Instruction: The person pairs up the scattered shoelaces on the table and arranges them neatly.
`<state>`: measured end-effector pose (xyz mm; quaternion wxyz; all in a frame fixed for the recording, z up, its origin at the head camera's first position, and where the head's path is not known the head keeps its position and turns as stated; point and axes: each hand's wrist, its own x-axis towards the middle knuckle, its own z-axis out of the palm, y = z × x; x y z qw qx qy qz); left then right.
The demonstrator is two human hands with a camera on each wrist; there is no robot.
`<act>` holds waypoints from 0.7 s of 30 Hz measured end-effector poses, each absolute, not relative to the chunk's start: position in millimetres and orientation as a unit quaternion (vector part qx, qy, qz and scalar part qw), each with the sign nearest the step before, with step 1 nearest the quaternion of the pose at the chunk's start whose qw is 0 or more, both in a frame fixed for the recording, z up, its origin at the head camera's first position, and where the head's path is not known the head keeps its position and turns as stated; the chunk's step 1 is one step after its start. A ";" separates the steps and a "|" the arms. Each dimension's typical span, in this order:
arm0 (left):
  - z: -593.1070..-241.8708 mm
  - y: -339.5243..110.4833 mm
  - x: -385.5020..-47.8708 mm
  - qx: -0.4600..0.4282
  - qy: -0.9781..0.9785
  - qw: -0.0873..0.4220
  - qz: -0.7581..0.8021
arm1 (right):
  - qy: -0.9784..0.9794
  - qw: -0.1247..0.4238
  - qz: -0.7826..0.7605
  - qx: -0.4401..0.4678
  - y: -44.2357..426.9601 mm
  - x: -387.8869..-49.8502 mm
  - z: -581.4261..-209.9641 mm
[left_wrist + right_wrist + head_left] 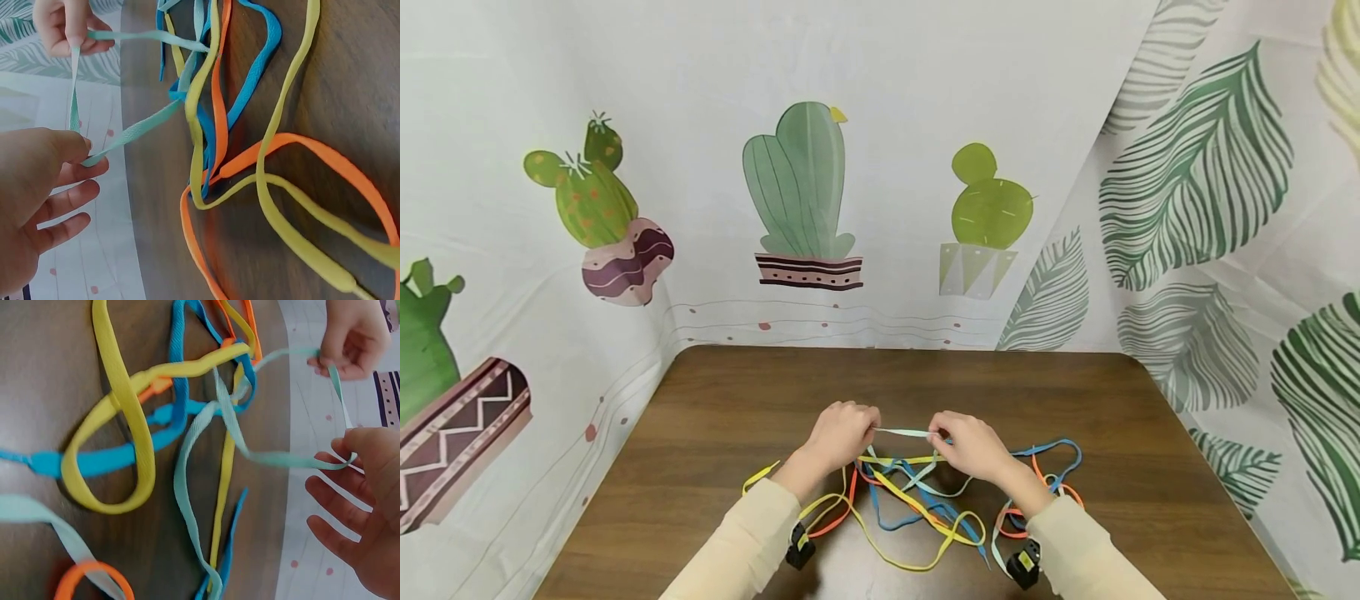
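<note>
A mint-green shoelace [904, 432] runs taut between my two hands above the table. My left hand [844, 431] pinches it between thumb and index finger; in the left wrist view the other fingers [67, 203] spread loosely. Thumb and index finger of my right hand [967, 442] pinch the lace too, its remaining fingers [337, 506] fanned out. From both hands the lace drops into a tangle with a yellow shoelace [917, 567], a blue shoelace [181, 375] and an orange shoelace [331, 156]. Where the laces cross, I cannot tell how they are knotted.
The tangle lies on a brown wooden table [760, 383], spreading to both sides under my forearms. A black wrist camera [801, 546] hangs below my left sleeve, another black camera [1024, 564] below the right. Behind the table hangs a cactus-print cloth [895, 200].
</note>
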<state>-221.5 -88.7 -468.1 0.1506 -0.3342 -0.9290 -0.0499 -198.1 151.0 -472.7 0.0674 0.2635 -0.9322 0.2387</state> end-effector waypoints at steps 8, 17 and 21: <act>-463.4 -100.9 -220.6 -0.331 -0.928 0.160 -0.061 | -0.922 0.065 0.258 0.282 169.9 -202.1 -459.6; -456.8 -114.6 -215.1 -0.326 -0.929 0.161 -0.064 | -0.925 0.077 0.249 0.277 190.3 -205.7 -446.2; -454.5 -121.2 -213.1 -0.325 -0.930 0.161 -0.063 | -0.928 0.090 0.243 0.269 200.3 -207.6 -440.6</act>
